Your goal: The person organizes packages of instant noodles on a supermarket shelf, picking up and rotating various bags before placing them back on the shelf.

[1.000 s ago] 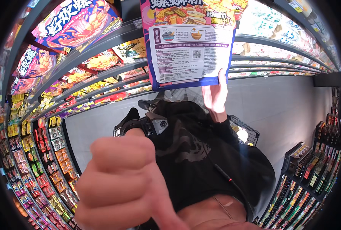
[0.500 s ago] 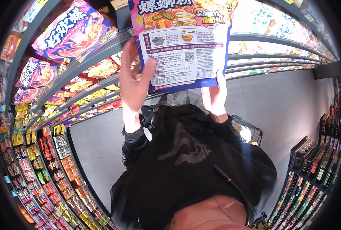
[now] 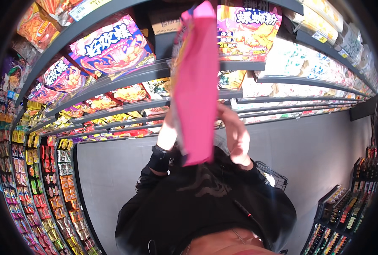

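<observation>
A large noodle bag point(image 3: 196, 89) stands almost edge-on before me, its plain pink side panel toward me and blurred by motion. My left hand point(image 3: 167, 132) is at the bag's left side; the bag hides most of its fingers, which appear to hold it. On the other side is my right hand point(image 3: 237, 138), its fingers stretched toward the bag's right edge, with a gap between palm and bag. Whether the right fingertips touch it is hard to make out. A dark band circles my left wrist.
Curved shelves hold similar purple noodle bags point(image 3: 112, 44), a pink-and-yellow bag point(image 3: 248, 34) and white packets point(image 3: 299, 55). A brown carton point(image 3: 165, 23) sits behind the held bag. Small snack packs point(image 3: 49, 187) hang at left. A wire cart point(image 3: 278, 176) and a bottle rack point(image 3: 337, 221) are at right.
The noodle bag has turned from its printed back to its pink side and come lower, nearer my body. Both hands have come down with it. More shelf shows behind it.
</observation>
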`<state>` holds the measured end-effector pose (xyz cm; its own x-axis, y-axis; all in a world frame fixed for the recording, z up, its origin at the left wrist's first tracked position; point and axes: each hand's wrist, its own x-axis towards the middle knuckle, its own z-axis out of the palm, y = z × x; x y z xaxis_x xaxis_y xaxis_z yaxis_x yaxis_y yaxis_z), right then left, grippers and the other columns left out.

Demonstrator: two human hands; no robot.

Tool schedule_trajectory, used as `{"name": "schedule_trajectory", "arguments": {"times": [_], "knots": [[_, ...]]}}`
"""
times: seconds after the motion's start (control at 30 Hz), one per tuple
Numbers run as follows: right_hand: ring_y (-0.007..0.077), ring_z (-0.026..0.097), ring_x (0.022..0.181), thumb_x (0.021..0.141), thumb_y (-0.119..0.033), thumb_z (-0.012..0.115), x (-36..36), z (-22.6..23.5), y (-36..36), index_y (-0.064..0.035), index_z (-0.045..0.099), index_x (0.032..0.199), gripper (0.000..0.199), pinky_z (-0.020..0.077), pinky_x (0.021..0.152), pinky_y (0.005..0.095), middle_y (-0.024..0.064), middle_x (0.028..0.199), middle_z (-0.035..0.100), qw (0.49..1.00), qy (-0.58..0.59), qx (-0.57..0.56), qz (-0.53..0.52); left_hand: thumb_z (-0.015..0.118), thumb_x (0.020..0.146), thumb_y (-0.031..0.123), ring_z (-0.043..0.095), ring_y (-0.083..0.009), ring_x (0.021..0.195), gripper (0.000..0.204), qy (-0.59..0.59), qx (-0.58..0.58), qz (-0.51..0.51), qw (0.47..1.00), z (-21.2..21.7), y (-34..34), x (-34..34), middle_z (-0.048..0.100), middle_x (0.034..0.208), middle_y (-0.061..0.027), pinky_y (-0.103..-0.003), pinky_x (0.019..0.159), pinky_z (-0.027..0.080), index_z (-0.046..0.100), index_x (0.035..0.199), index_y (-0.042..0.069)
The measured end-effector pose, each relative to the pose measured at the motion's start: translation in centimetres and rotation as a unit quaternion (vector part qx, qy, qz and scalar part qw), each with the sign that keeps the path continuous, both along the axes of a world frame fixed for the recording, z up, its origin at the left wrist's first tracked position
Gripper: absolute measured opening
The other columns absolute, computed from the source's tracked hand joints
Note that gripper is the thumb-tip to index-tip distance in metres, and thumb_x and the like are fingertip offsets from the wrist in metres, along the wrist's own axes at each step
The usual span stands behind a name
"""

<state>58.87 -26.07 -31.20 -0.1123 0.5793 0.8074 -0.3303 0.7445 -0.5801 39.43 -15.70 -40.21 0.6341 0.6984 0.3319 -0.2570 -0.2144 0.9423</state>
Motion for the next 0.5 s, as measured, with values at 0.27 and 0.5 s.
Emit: {"name": "schedule_trajectory", "arguments": {"times": [0.27,0.5], "knots": [[0.0233,0.056,0.114,0.08,-0.02,0.072,2.5,-0.3,2.0,0.0027,0.028,0.143,0.08,0.0462,0.095,0.0365,0.0171,0.13,0.052,0.902,-0.014,-0.419,0.102,0.047,0.093,0.047,0.046,-0.0187,0.079,0.057,-0.277,-0.455,-0.58,0.616,0.2,-4.8,5.5,0.049,0.083,-0.009,-0.033,0.068,0.035,0.043,0.131,0.005],[0.0187,0.061,0.106,0.081,0.008,0.066,-0.7,-1.4,0.4,0.0004,0.035,0.137,0.064,0.0516,0.09,0.0331,0.0105,0.116,0.06,0.871,0.009,-0.487,0.065,0.043,0.096,0.05,0.054,-0.0291,0.1,0.063,-0.278,-0.54,-0.615,0.503,-3.1,-7.2,5.2,0.056,0.111,-0.0171,-0.043,0.089,0.042,0.035,0.14,0.005]]}}
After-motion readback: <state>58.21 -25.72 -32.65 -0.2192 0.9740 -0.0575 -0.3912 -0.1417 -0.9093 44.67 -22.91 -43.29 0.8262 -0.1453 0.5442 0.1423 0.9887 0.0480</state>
